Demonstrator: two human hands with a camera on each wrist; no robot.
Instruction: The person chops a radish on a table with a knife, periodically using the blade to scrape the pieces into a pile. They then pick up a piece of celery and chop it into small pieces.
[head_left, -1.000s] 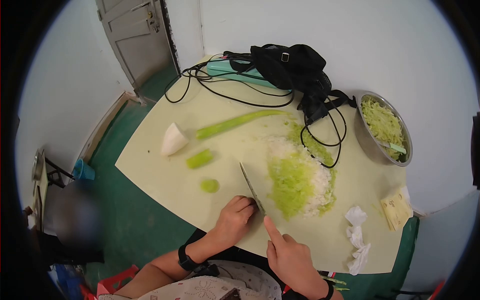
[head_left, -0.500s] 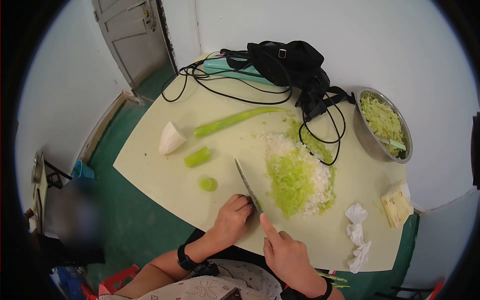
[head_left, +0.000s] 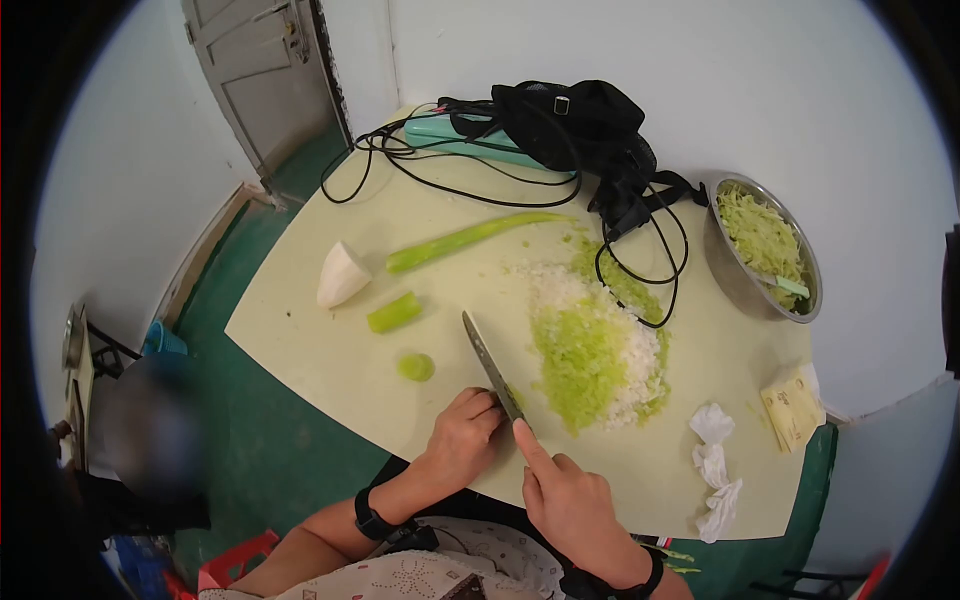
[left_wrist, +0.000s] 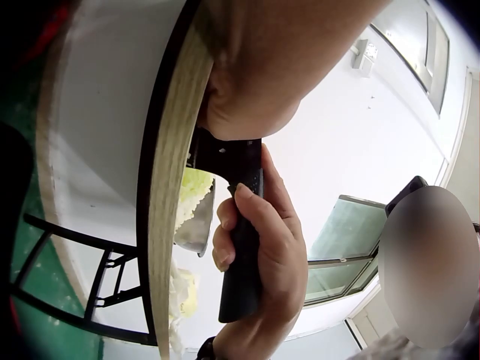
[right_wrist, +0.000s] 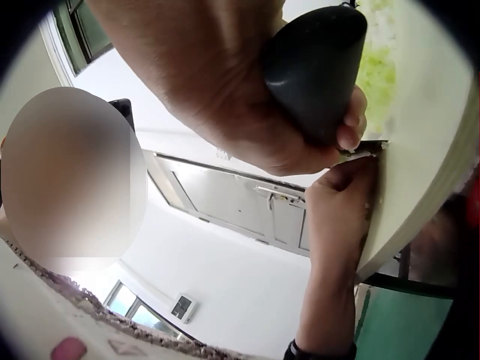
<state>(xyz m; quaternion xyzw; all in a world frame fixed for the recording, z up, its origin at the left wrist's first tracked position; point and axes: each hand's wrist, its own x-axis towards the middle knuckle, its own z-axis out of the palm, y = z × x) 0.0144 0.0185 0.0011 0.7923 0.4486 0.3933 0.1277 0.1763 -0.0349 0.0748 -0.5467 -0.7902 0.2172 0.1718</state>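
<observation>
My right hand (head_left: 575, 500) grips the black handle (left_wrist: 241, 274) of a kitchen knife (head_left: 484, 352), its index finger stretched along the blade's spine. The blade stands on edge over the table, tip pointing away. Against its left side, my left hand (head_left: 462, 432) has its fingers curled down, holding a small green stem piece (head_left: 514, 392) that is mostly hidden by hand and blade. Right of the knife spreads a heap of finely chopped green stem (head_left: 572, 372) and white bits (head_left: 645, 360). A round green chunk (head_left: 415, 367) and a thicker green piece (head_left: 394, 312) lie to the left.
Farther back lie a long green stalk (head_left: 455, 245) and a white radish piece (head_left: 342, 275). A steel bowl (head_left: 735, 270) of shredded greens stands right. Black bag (head_left: 590, 120) and cables lie at the back. Crumpled tissues (head_left: 712, 465) and a yellow packet (head_left: 792, 412) are right.
The knife and right hand have shifted slightly left and away, toward the left hand's fingers. The left hand stays nearly in place, and the chopped heap looks the same.
</observation>
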